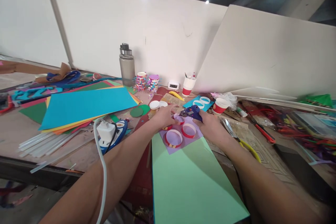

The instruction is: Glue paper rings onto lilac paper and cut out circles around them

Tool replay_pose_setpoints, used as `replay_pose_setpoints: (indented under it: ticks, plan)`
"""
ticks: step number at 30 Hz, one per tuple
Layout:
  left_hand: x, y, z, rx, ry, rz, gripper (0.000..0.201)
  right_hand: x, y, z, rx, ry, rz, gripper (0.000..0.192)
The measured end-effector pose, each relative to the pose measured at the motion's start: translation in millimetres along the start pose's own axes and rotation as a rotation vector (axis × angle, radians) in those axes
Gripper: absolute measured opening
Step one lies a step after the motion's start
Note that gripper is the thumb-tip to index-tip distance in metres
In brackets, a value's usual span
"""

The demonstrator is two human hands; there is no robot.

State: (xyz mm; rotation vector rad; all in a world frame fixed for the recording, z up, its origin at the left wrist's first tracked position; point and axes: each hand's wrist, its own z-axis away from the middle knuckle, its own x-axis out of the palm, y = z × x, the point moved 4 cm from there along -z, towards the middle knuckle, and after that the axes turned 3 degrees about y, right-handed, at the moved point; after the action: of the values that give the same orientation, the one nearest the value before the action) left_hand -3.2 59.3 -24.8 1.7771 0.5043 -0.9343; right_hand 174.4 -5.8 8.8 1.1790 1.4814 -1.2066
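Note:
My right hand is wrapped round a blue hot glue gun, whose nozzle points left toward my left hand. Under the nozzle stands a small red-and-white paper ring, partly covered. The fingers of my left hand are closed at the edge of this ring, though their tips are partly hidden. Nearer to me, two more red-and-white rings, a left one and a right one, stand on a purple paper sheet. Another ring peeks out beneath my left wrist. The purple sheet lies on light green paper.
A white cable crosses my left forearm from a power strip. Coloured sheets and clear glue sticks lie left. Scissors and a red-white cup are right. A bottle stands behind.

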Motion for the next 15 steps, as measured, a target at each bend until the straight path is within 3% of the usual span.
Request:
replay_pose_setpoints:
  ticks: [7, 15]
  plan:
    - [-15.2, 6.4, 2.6, 0.021, -0.024, 0.004, 0.078, -7.8, -3.6, 8.9, -0.092, 0.059, -0.145, 0.016]
    - [-32.6, 5.3, 0.6, -0.001, 0.164, 0.084, 0.066, -16.8, -10.2, 16.8, -0.15, 0.106, -0.103, 0.027]
